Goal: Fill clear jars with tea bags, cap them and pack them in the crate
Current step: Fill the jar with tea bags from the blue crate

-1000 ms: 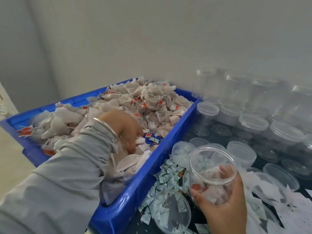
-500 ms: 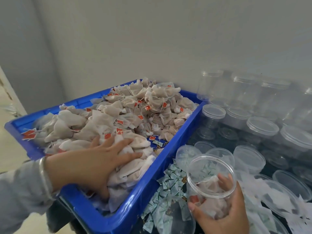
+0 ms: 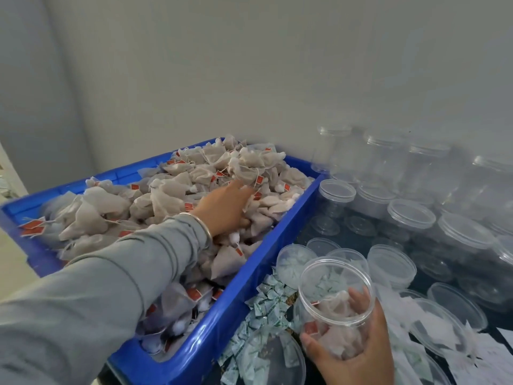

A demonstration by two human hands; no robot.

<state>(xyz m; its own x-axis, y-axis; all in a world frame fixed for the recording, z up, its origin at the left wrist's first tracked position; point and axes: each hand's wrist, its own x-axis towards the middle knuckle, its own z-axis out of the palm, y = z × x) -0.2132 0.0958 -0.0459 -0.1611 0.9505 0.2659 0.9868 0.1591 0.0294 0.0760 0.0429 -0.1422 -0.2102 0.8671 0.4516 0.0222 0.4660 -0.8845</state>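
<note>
I see my right hand (image 3: 358, 348) at about 5 o'clock, fingers and thumb curled round a clear jar (image 3: 334, 304). The jar is tilted, its long axis leaning so the open mouth faces up and toward 11 o'clock; a few tea bags (image 3: 337, 307) lie in its bottom. My left hand (image 3: 226, 208) reaches toward 12 o'clock into the blue bin (image 3: 222, 323), fingertips buried in the tea bag heap (image 3: 166, 201), so I cannot tell whether they are apart or pinching. Capped empty jars (image 3: 410, 215) stand at 3 o'clock
</note>
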